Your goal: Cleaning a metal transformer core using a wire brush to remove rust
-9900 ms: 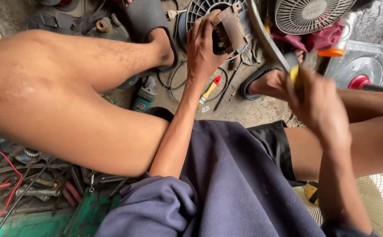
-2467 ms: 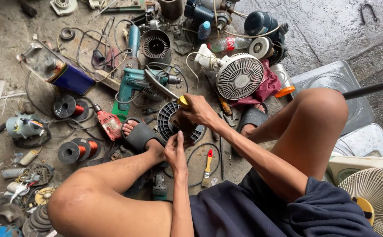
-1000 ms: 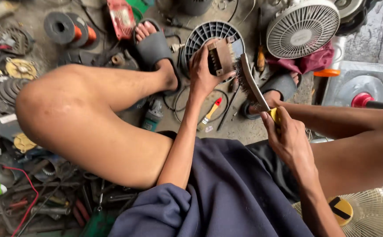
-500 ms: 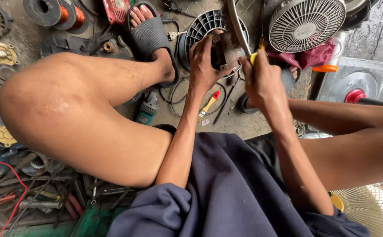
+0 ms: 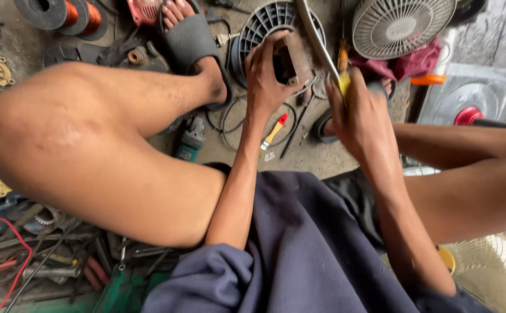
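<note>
In the upper middle of the frame, the left hand (image 5: 267,78) is clamped round a small rusty motor core (image 5: 292,58). Beside it, the right hand (image 5: 360,119) grips a yellow-handled blade (image 5: 321,43), apparently a hacksaw, laid against it. A cutting stroke seems underway; next needs steady, square pressure.

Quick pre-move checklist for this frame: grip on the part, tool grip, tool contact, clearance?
1. Left hand grips the brown block-shaped part: ok, fingers wrapped round it.
2. Right hand grips the yellow-handled tool: ok, handle in the fist.
3. Tool's metal blade touches the part: cannot tell, motion blur.
4. Part held above the round grille: ok, grille lies behind it.
5. Sandalled foot clear of the tool: ok, apart, off to the left.
6. Small red-and-yellow screwdriver on the floor, untouched: ok.
</note>
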